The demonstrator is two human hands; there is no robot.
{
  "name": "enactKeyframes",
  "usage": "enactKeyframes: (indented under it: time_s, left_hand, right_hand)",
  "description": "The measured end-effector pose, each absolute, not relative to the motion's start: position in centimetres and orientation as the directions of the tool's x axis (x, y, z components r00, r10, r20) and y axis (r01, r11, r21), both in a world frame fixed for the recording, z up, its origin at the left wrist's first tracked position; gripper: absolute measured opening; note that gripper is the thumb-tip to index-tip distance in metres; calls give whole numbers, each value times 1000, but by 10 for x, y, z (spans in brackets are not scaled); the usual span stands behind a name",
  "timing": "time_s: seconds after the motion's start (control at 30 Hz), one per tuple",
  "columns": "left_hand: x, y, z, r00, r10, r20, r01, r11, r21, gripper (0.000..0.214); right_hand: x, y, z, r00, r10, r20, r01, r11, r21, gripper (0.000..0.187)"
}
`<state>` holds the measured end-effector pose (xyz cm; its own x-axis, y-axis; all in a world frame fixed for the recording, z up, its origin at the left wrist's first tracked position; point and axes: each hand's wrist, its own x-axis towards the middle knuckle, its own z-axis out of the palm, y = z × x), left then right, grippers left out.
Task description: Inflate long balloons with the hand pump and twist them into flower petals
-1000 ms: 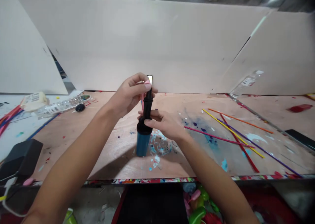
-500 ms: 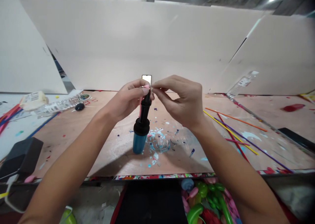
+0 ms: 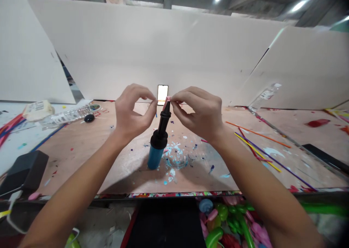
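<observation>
A balloon pump [image 3: 158,146] with a blue body and black nozzle stands slightly tilted on the table. A small bit of pink balloon [image 3: 168,98] sits at the nozzle tip. Thumb and forefinger of my right hand [image 3: 200,112] are pinched on its right side. To the left of the nozzle, apart from it, my left hand [image 3: 133,112] has its thumb and forefinger pressed together; anything between them is too small to make out. Behind the nozzle a phone [image 3: 163,92] with a lit white screen leans against the white board.
Long uninflated balloons [image 3: 261,153] lie at the right. At the left are a clear plastic bottle [image 3: 67,116], a black oval object [image 3: 89,118] and a dark box [image 3: 24,173] with a cable. Inflated balloons [image 3: 226,222] lie below the table edge. Scraps [image 3: 176,157] litter the tabletop.
My left hand has let go of the pink balloon and moved left, away from the nozzle. The right hand stays at the tip, now with the pink bit at its fingertips.
</observation>
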<state>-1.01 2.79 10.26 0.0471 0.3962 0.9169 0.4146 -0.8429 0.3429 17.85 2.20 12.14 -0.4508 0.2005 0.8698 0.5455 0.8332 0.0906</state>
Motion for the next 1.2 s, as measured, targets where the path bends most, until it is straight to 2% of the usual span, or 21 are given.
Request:
enactKeyframes:
  time_s: [0.07, 0.13, 0.33, 0.57, 0.73, 0.9, 1.03, 1.2]
  left_hand:
    - [-14, 25, 101, 130, 296, 946, 539, -822, 183, 4]
    - [-15, 24, 102, 215, 287, 934, 571, -813, 118, 6]
    - [-16, 27, 114, 272, 358, 893, 562, -813, 154, 8]
    - [-24, 29, 119, 301, 413, 859, 475, -847, 241, 9]
    - [-25, 28, 120, 306, 375, 875, 475, -857, 200, 7]
    - [-24, 25, 127, 354, 335, 874, 507, -853, 122, 7]
    - [-26, 26, 129, 386, 322, 865, 518, -851, 86, 6]
    - [-33, 28, 129, 417, 366, 832, 481, -866, 139, 6]
  right_hand:
    - [177, 23, 119, -433, 190, 881, 540, 837, 85, 10]
    - [176, 23, 116, -415, 177, 893, 538, 839, 83, 10]
    - [171, 23, 113, -380, 137, 915, 534, 840, 96, 11]
    - [167, 21, 115, -376, 100, 921, 550, 824, 135, 12]
    - [165, 19, 113, -358, 42, 933, 507, 847, 156, 12]
    - [164, 19, 111, -355, 56, 933, 506, 851, 142, 15]
    - [163, 18, 110, -362, 18, 932, 528, 828, 189, 15]
    - [162, 16, 108, -428, 3, 904, 569, 778, 267, 14]
